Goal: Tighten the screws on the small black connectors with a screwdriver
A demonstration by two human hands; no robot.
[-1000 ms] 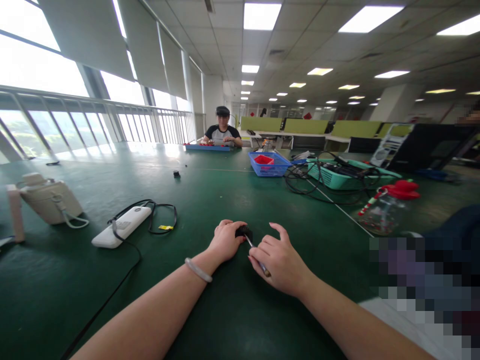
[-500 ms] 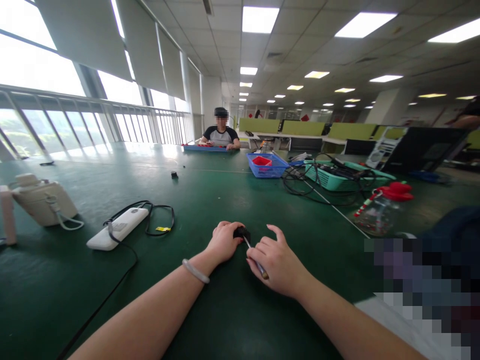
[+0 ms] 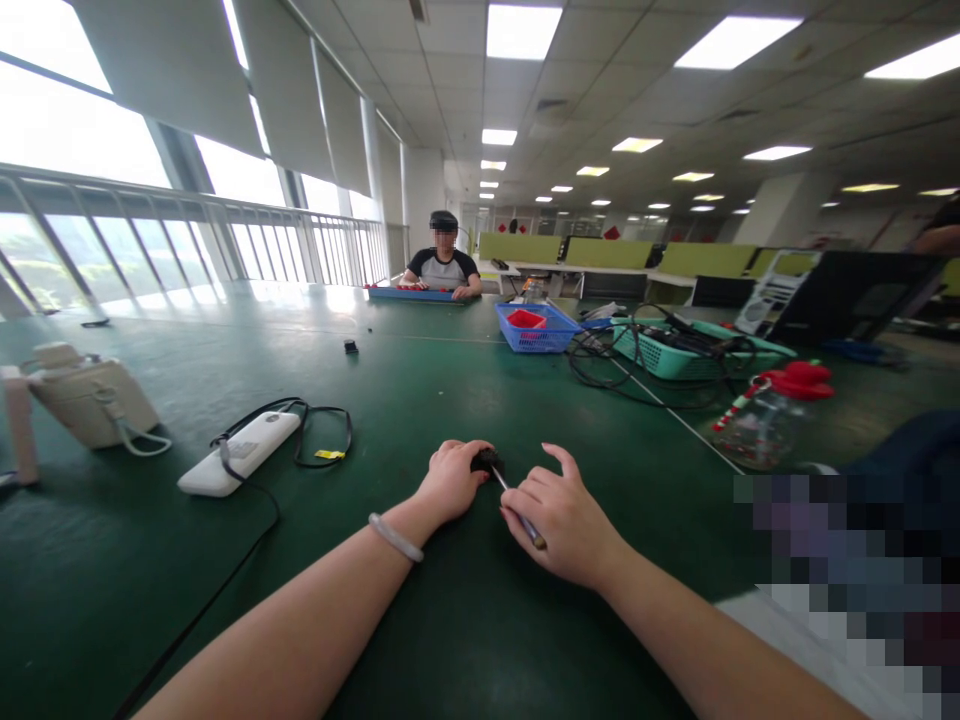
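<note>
My left hand (image 3: 453, 480) is closed around a small black object (image 3: 487, 460) at the middle of the green table (image 3: 420, 400); its exact kind cannot be made out. Between the thumb and fingers of my right hand (image 3: 559, 515) is a thin tool with a metal shaft (image 3: 500, 480) and a slim handle, its end showing below the hand. It looks like a small screwdriver or brush. The tip of its shaft meets the black object. My right index finger is raised off the tool.
To the left lie a white power bank-like device (image 3: 240, 455) with a black strap and a beige bottle or bag (image 3: 97, 400). A blue basket (image 3: 536, 335), a green basket (image 3: 660, 355) with cables and a red-lidded jar (image 3: 765, 430) stand right. Opposite sits a person (image 3: 442, 265).
Hardly anything differs. The whole view has shifted slightly, and both hands keep their hold on the black object and the tool.
</note>
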